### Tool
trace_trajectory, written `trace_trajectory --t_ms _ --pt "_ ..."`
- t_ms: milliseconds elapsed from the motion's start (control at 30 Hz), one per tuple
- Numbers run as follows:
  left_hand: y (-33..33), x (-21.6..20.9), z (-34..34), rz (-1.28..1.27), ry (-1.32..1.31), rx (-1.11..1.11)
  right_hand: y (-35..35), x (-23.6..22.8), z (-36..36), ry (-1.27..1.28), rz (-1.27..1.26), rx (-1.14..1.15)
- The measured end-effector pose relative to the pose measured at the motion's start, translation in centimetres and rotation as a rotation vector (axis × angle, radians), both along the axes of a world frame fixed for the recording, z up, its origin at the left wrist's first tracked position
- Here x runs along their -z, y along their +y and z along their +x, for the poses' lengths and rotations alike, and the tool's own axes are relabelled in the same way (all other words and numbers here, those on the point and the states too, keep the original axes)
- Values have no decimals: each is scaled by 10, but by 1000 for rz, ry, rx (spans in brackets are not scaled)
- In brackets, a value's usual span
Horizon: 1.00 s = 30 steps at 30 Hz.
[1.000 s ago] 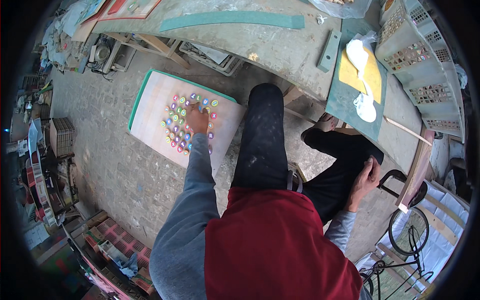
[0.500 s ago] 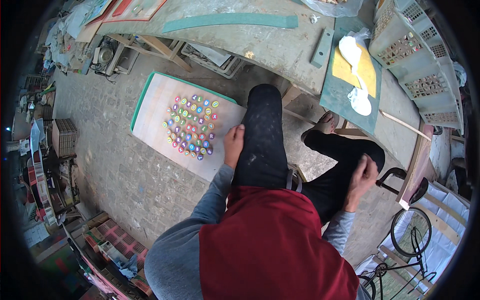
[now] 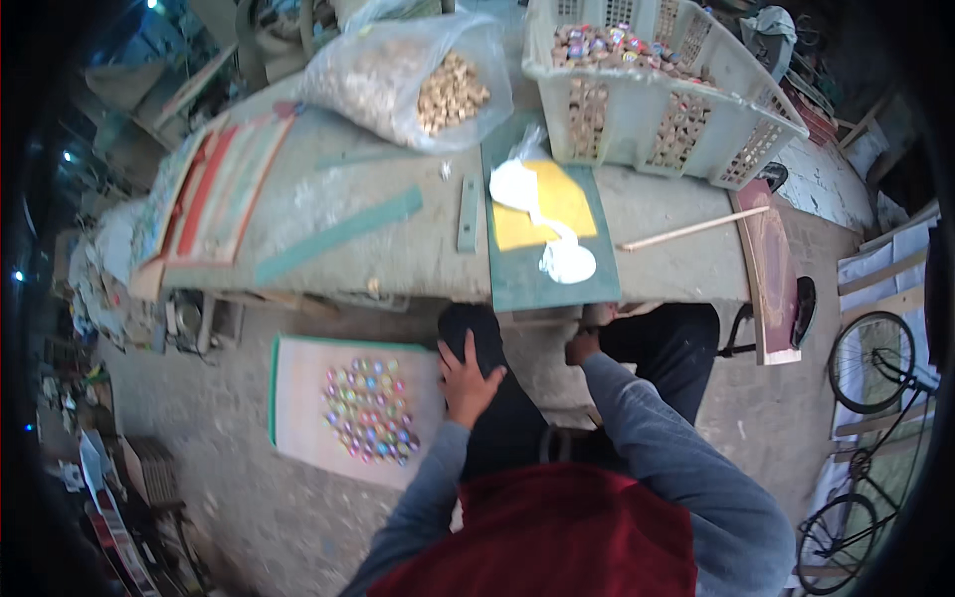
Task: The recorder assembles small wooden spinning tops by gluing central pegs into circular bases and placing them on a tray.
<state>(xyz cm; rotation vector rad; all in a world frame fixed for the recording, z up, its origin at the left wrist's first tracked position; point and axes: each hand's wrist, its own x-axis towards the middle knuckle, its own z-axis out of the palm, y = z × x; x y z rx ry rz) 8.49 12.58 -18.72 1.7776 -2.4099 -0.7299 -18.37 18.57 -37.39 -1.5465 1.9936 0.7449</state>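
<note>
My left hand (image 3: 470,386) lies with fingers spread over my left knee, holding nothing. Beside it is a pale board (image 3: 298,398) with a green edge, bearing a cluster of small round coloured pieces (image 3: 370,410), blurred here. My right hand (image 3: 583,345) reaches between my knees, just below the table's front edge; its fingers are dark and partly hidden, so any hold is unclear. Above it on the table, a green mat (image 3: 517,291) carries a yellow sheet (image 3: 572,194) and a white cloth-like lump with a second white blob (image 3: 568,262).
On the table (image 3: 338,194) are a plastic bag of wooden pieces (image 3: 453,95), a green strip (image 3: 343,234), a drilled green bar (image 3: 467,214) and a thin stick (image 3: 691,228). A crate (image 3: 622,124) full of small pieces stands behind. A bicycle (image 3: 865,438) is at right.
The view has tilted up, showing more of the table, bag and crate. My left hand has spread over the knee. My right hand has left my right leg and moved inward below the table edge.
</note>
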Motion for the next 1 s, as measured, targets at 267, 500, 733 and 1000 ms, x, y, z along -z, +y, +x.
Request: trace_trajectory --t_ms 267,500,733,1000 --pt "-1 3 0 -8 -25 2 12 75 -1 195 -88 -352" --pt "-3 3 0 -4 -44 12 -4 150 -18 -445 -511 530" --pt "-5 6 5 -21 -7 12 -13 129 -4 -360 -601 452" --pt "-6 9 6 -27 -13 19 -19 143 -11 -502 -306 505"
